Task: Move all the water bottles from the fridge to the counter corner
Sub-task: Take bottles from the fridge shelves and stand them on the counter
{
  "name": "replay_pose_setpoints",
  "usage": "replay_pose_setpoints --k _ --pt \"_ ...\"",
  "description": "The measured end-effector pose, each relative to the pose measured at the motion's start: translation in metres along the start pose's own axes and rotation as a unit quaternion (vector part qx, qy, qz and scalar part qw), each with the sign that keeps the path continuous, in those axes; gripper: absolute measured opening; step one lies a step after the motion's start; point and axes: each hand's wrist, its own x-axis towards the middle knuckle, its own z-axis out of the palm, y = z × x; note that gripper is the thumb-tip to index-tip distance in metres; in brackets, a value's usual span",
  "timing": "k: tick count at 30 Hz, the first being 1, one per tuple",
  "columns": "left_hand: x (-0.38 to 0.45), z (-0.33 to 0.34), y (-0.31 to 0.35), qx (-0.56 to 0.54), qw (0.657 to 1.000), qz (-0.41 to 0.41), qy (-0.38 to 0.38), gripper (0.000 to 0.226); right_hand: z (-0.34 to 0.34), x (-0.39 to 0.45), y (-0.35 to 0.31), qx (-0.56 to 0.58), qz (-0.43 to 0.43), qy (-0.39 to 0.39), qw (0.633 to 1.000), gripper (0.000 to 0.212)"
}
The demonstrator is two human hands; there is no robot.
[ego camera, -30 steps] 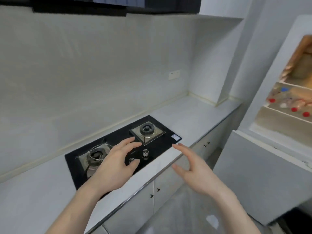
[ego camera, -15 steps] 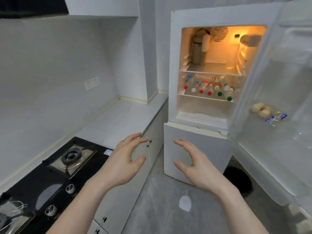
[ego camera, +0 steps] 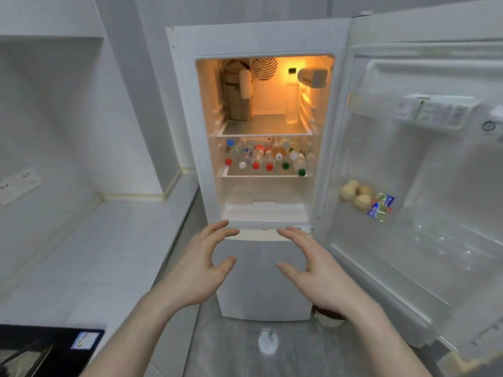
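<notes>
Water bottles point(ego camera: 262, 157) lie on fridge point(ego camera: 261, 42) shelf | your left hand point(ego camera: 200, 270), right hand point(ego camera: 317, 270) empty, fingers spread | step: approach | next: reach in, grasp one.

Two bare forearms reach into view from the bottom edge, with no sleeves, cuffs or gloves on them. The left hand point(ego camera: 198, 270) and the right hand point(ego camera: 317, 270) carry no rings, watch or bracelet that shows. The fingernails look short and unpainted. Both wrists are slim and uncovered.
</notes>
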Motion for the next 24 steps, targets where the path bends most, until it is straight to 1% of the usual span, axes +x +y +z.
replay_pose_setpoints --k 10,14,18,24 --pt "0.133 -0.027 -0.055 0.016 0.998 0.051 -0.03 0.048 -0.003 0.121 -0.003 0.001 0.024 0.062 0.998 0.06" --pt "0.168 -0.026 -0.066 0.002 0.998 0.056 -0.042 0.048 -0.01 0.153 0.004 0.006 0.034 0.069 0.997 0.058" --pt "0.214 -0.024 -0.072 -0.003 0.997 0.064 -0.036 0.048 -0.022 0.198 0.011 0.011 0.036 0.077 0.996 0.057" --pt "0.278 -0.006 -0.081 -0.026 0.999 0.029 -0.035 0.045 -0.036 0.27 0.041 0.035 0.034 0.088 0.995 0.054"
